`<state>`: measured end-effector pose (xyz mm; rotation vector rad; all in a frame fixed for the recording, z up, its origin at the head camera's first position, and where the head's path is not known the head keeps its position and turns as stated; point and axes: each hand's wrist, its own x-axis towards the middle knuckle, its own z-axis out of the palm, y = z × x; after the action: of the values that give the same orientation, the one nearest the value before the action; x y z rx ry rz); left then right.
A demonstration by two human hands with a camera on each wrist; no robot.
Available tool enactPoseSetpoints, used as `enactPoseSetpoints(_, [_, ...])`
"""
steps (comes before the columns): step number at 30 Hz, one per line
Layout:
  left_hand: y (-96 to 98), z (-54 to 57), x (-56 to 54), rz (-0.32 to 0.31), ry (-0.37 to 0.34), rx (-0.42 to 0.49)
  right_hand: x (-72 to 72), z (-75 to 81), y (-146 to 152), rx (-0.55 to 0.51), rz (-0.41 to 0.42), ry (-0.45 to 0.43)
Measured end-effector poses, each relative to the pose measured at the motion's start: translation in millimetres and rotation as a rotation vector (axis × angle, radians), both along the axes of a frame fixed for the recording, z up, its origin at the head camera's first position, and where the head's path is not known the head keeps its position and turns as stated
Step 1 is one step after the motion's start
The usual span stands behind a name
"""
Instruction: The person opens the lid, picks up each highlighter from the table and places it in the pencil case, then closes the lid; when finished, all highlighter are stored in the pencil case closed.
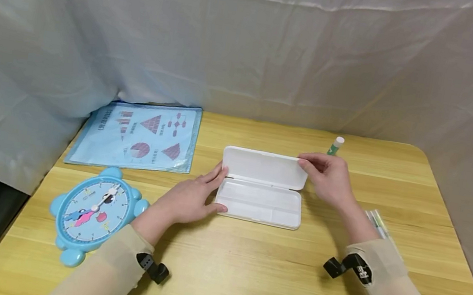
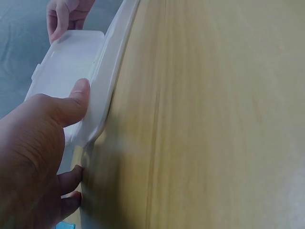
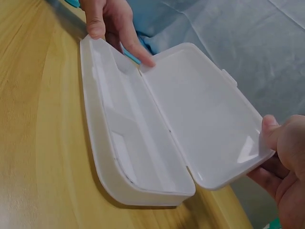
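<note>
A white plastic pencil case (image 1: 257, 211) lies opened out on the table, its lid (image 1: 263, 168) tilted back on the hinge. Bare compartments show in its base (image 3: 136, 129). My left hand (image 1: 191, 197) grips the left end, thumb on the base's rim and index finger by the hinge and lid. At the lid's far right corner, my right hand (image 1: 329, 179) pinches the edge between thumb and fingers. In the right wrist view the right thumb (image 3: 270, 131) presses the inside of the lid, with fingers behind it.
Left of the case are a blue toy clock (image 1: 95, 210) and a blue printed plastic folder (image 1: 140, 138). A green glue stick (image 1: 336, 146) with a white cap stands behind the right hand. Several slim pens (image 1: 376, 224) lie partly under the right forearm. Grey cloth (image 1: 261, 48) hangs behind the table.
</note>
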<state>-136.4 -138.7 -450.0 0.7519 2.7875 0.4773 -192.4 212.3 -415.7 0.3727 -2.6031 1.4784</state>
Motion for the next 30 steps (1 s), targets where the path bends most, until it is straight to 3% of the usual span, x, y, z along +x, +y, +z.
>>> enactPoseSetpoints(8, [0.7, 1.0, -3.2, -0.009, -0.03, -0.017, 17.0, 14.3, 17, -0.058, -0.058, -0.095])
enactPoseSetpoints(12, [0.1, 2.5, -3.4, -0.014, -0.037, -0.018, 25.2, 19.2, 26, -0.081, -0.022, -0.039])
enactPoseSetpoints(14, [0.0, 3.1, -3.5, -0.019, -0.031, -0.022, 28.1, 20.1, 30, -0.06, -0.003, 0.024])
enactPoseSetpoints(19, [0.4, 5.5, -3.3, -0.019, -0.005, -0.062, 40.4, 23.7, 41, -0.01, 0.019, 0.087])
enactPoseSetpoints(30, [1.0, 8.8, -4.2, -0.025, 0.06, -0.086, 81.3, 22.1, 71, 0.04, 0.028, 0.078])
